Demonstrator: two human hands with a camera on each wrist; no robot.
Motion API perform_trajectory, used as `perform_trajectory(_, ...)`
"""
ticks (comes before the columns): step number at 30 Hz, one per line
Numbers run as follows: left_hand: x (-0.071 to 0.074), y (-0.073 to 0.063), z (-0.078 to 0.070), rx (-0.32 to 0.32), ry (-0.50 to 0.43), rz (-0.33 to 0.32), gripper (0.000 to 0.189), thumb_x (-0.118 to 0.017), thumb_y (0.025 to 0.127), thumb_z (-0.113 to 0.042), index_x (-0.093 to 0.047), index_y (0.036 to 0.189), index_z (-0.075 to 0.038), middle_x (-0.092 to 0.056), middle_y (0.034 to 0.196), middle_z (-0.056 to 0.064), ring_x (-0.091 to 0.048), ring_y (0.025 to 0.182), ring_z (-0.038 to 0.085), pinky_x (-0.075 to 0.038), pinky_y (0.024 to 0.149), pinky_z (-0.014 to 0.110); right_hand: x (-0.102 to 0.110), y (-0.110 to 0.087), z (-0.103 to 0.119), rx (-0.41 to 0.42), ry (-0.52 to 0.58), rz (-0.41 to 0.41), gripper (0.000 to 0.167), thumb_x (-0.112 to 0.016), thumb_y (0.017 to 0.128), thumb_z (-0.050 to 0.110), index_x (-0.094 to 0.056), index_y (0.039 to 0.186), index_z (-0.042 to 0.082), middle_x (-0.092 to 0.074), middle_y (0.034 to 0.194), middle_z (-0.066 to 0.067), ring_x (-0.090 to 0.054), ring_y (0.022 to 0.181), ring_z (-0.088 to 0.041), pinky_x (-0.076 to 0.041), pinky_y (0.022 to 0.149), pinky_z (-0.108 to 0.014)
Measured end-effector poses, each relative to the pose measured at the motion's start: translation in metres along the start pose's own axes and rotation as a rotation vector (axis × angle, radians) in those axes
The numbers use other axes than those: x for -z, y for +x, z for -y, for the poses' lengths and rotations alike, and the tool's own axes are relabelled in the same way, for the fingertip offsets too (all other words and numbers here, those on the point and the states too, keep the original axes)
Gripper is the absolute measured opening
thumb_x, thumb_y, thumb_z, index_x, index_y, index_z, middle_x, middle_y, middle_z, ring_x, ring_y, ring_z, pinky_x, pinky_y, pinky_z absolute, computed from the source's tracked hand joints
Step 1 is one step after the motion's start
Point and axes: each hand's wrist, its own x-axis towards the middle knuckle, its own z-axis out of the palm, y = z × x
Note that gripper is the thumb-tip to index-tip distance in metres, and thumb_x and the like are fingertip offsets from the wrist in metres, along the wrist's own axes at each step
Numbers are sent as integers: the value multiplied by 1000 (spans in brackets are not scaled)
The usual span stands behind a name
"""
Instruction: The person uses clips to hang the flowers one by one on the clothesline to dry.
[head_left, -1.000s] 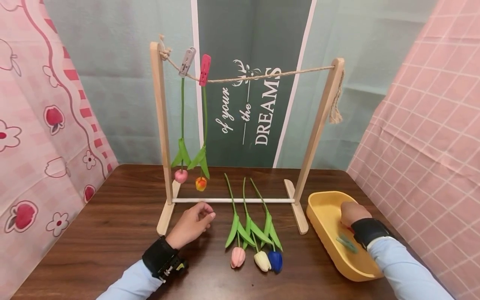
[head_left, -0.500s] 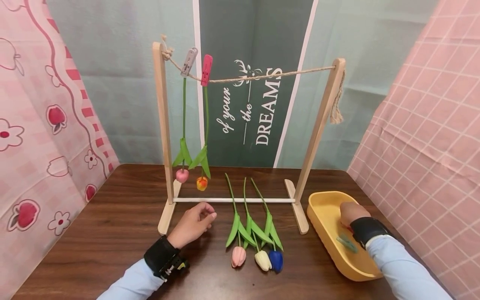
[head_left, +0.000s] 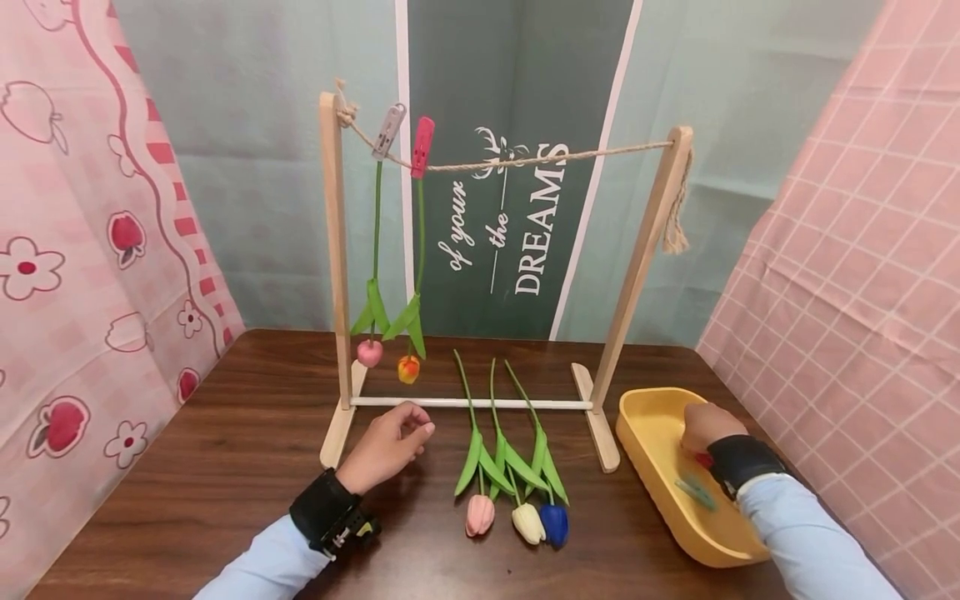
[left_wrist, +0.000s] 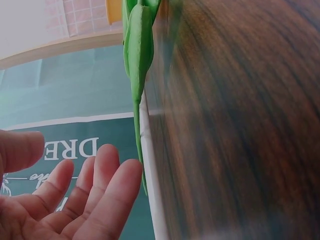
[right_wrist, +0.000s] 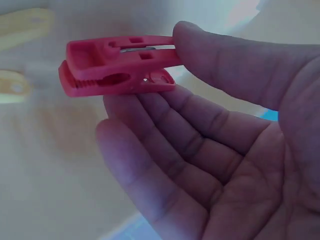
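My right hand (head_left: 708, 429) is down in the yellow basket (head_left: 654, 487). The right wrist view shows a red clothespin (right_wrist: 120, 67) there, pinched between the thumb and the fingers beneath it. My left hand (head_left: 386, 446) hovers low at the table, fingers loosely bent around nothing, left of three artificial tulips lying stem-away: pink (head_left: 480, 516), white (head_left: 529, 524) and blue (head_left: 555, 525). A green tulip leaf (left_wrist: 138, 47) appears beyond its fingertips in the left wrist view. From the rope hang a pink tulip (head_left: 370, 353) under a grey clothespin (head_left: 388, 132) and an orange tulip (head_left: 408, 369) under a pink-red clothespin (head_left: 423, 147).
A wooden stand (head_left: 633, 275) carries the sagging rope (head_left: 525, 162) between two posts, with a white bar (head_left: 420, 403) low across it. A green clothespin (head_left: 696, 492) lies in the basket beside my right wrist. Curtains close in the back and both sides of the table (head_left: 187, 500).
The head view has shifted slightly, moving the scene a little right and down. More red shows under my right hand in the basket; my left hand stays in place.
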Motion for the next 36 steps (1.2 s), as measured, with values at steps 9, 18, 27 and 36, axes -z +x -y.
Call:
perform_trajectory(9,1,0,0,6,-7,1,9,-62,96,-14,-60,98,-5,-63,83,12,-63,69,26,-50,57,28,22,-8,12,17,20,-34,17,-70,75,10,-56,66,5,-52,61,-3,-51,54,-21,-42,51,-35)
perform_trajectory(18,3,0,-1,37,4,-15,8,-63,95,-13,-61,98,-6,-62,82,3,-64,69,24,-51,57,28,41,-18,24,41,89,-95,23,-69,79,13,-59,59,7,-52,53,1,-50,48,-16,-40,47,-31)
perform_trajectory(27,6,0,-2,41,5,-20,9,-63,95,-13,-61,98,-5,-61,83,5,-64,69,24,-51,57,28,56,-25,42,49,128,-143,22,-69,83,15,-61,65,6,-54,55,-1,-52,51,-17,-40,49,-33)
perform_trajectory(36,7,1,-4,54,15,-19,9,-63,95,-11,-60,98,-4,-62,81,9,-63,67,23,-51,56,28,67,-31,65,63,154,-172,25,-67,88,19,-61,67,7,-52,53,0,-48,51,-17,-37,49,-31)
